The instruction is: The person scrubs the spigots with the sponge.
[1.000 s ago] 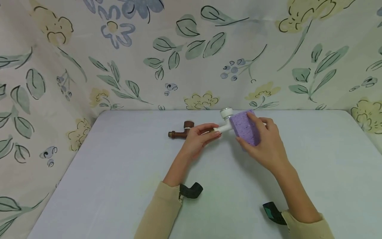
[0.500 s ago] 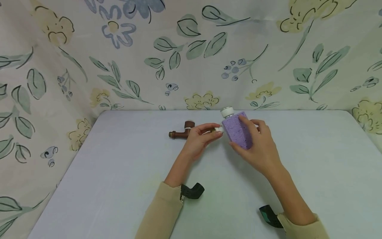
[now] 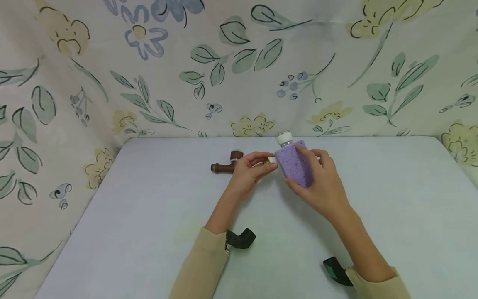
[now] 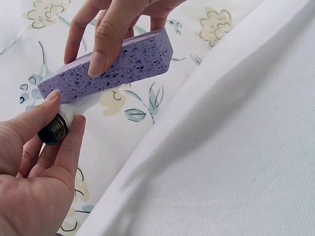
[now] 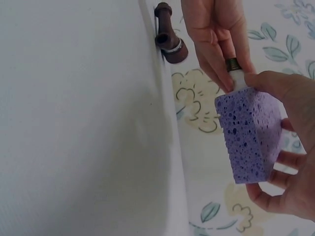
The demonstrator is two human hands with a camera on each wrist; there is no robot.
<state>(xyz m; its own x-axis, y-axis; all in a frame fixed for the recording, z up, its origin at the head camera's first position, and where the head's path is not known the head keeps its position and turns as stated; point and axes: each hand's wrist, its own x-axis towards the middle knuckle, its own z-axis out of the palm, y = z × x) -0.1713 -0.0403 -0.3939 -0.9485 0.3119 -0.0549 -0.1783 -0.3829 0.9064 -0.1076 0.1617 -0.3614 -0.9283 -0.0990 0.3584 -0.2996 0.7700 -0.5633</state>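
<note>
A white tap (image 3: 284, 138) with a round white knob is up off the table near its back edge. My left hand (image 3: 250, 174) pinches it at the brass threaded end (image 4: 58, 127) between thumb and fingers. In my right hand (image 3: 325, 187) is a purple sponge (image 3: 294, 167), gripped by thumb and fingertips and lying against the tap's body. The sponge hides most of that body in the head view; the knob shows above it. From the right wrist, the sponge (image 5: 243, 140) reaches close to the left fingertips.
A brown tap (image 3: 223, 168) lies on the white table (image 3: 130, 232), just left of the left hand. Behind the table hangs a floral cloth (image 3: 164, 91). Black wrist devices (image 3: 240, 238) stick out at both sleeve cuffs.
My right hand has slid the sponge leftward along the tap, closer to the left hand, covering more of the tap. The left hand stays nearly in place.
</note>
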